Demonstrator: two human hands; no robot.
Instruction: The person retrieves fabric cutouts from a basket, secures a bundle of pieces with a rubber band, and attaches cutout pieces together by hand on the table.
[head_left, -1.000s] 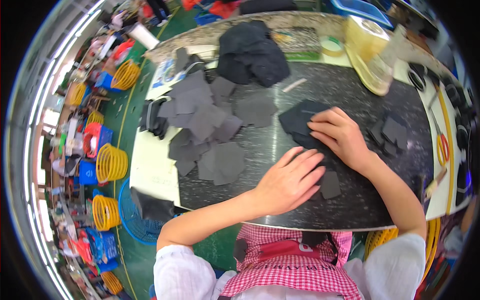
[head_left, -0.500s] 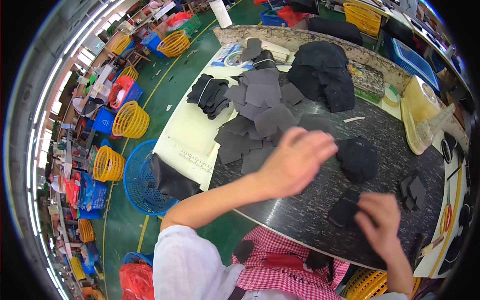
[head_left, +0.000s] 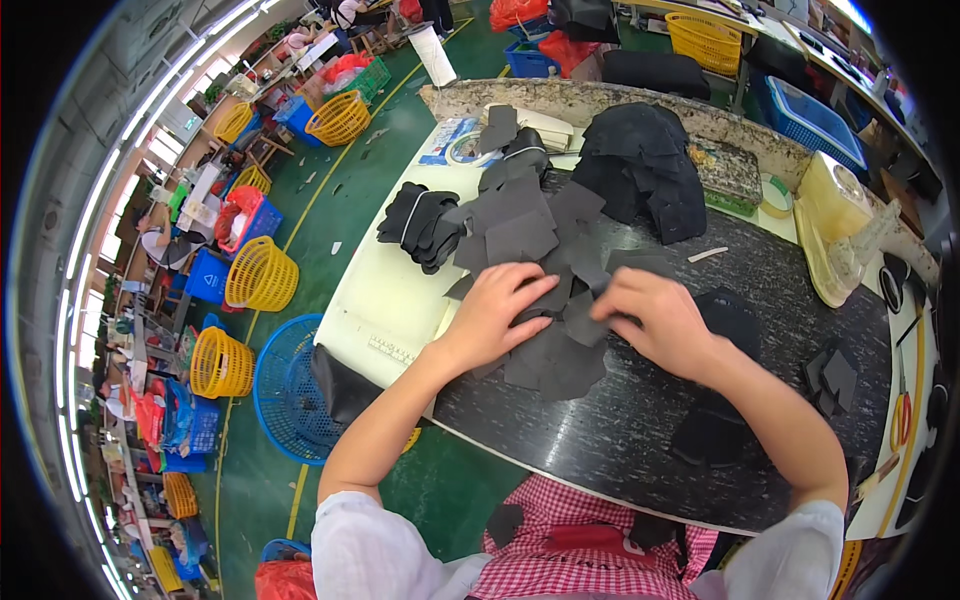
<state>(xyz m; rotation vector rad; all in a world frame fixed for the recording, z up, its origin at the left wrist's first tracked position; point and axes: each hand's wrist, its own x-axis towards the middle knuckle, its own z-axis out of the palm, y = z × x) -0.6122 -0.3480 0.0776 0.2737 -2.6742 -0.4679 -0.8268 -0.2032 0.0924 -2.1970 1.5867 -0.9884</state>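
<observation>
Bending over the loose pile of dark grey pieces (head_left: pixel 520 235), my left hand (head_left: pixel 490 315) has its fingers spread, a gap showing between thumb and forefinger, with the tips on the pieces in the pile's middle. My right hand (head_left: pixel 655 315) is at the pile's right edge, fingers curled, tips at the rim of one grey piece (head_left: pixel 580 322) that lies between my two hands; I cannot tell whether thumb and fingers pinch it. The pile spreads over the black board (head_left: pixel 560 440), running beneath my left fingers and on past them, away from me. Just left of the pile is a dark bundle (head_left: pixel 420 225) tied with a pale band; behind its right side sits a big black heap (head_left: pixel 640 165). To the pile's right, partly hidden by my right wrist, lies a black stack (head_left: pixel 735 320), and well apart on that same side, a small stack (head_left: pixel 832 380) of dark pieces.
</observation>
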